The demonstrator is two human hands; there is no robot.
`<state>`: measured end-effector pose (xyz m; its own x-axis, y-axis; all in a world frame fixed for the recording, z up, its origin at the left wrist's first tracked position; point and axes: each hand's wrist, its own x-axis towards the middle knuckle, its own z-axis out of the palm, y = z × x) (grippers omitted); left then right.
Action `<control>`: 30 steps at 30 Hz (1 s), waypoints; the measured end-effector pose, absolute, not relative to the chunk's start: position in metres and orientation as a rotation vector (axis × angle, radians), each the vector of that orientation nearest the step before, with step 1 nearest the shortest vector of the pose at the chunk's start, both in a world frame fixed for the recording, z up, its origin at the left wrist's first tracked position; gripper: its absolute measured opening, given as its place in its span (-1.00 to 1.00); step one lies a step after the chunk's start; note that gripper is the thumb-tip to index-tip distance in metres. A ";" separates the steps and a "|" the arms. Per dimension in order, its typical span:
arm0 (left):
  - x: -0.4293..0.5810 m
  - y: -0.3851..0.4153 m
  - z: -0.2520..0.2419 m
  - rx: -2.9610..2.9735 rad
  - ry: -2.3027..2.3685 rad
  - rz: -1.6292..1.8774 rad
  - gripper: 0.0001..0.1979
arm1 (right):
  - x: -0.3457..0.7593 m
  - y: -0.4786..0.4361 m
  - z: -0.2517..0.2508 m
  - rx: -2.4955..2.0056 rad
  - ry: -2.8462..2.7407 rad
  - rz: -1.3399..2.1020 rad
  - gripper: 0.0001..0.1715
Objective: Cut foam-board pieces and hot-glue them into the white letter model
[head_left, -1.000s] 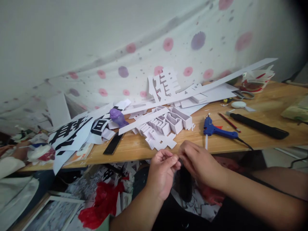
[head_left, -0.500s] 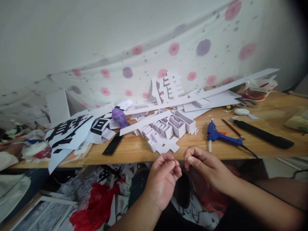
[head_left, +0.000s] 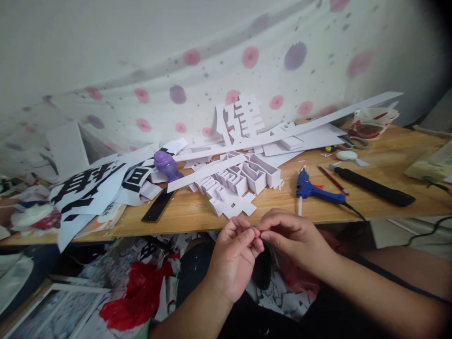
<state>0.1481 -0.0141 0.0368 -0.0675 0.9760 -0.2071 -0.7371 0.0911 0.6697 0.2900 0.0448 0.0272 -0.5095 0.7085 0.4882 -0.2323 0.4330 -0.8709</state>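
My left hand (head_left: pixel 235 259) and my right hand (head_left: pixel 293 238) meet fingertip to fingertip just below the front edge of the wooden table (head_left: pixel 388 165). Both are curled in a pinch around something too small to make out. Right behind them on the table lies a white foam-board character with raised walls (head_left: pixel 240 186). A blue glue gun (head_left: pixel 314 190) rests a little to the right of my right hand. A dark object (head_left: pixel 263 273) sits in my lap under the hands.
On the table are a flat white cut-out character (head_left: pixel 242 117), black-printed paper sheets (head_left: pixel 92 186), a purple figure (head_left: pixel 165 165), a black strip (head_left: pixel 157 207), a black tool (head_left: pixel 374 187), scissors (head_left: pixel 353 141) and a bowl (head_left: pixel 374 120). Red plastic (head_left: pixel 141 294) and paper scraps litter the floor.
My hands had drawn apart half a second ago; now their fingertips touch again. The view has shifted slightly.
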 end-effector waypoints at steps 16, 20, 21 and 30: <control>0.163 -0.024 -0.006 0.517 1.105 1.360 -0.81 | 0.332 0.056 0.017 -0.549 -2.374 0.165 -0.85; 0.136 -0.024 -0.007 0.760 1.259 1.380 -0.80 | 0.382 0.100 0.015 -0.804 -2.285 0.103 -0.89; 0.126 -0.023 -0.008 0.826 1.316 1.411 -0.81 | 0.392 0.107 0.015 -0.843 -2.281 0.083 -0.86; 0.054 -0.006 0.012 1.345 1.810 1.639 -0.82 | 0.409 0.121 0.002 -0.960 -2.228 -0.115 -0.45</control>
<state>0.0542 -0.0058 0.0118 -0.4870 0.8107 0.3250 0.4035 -0.1211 0.9069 0.4088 0.1207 0.0020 -0.4820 0.6061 0.6327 0.6680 0.7215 -0.1824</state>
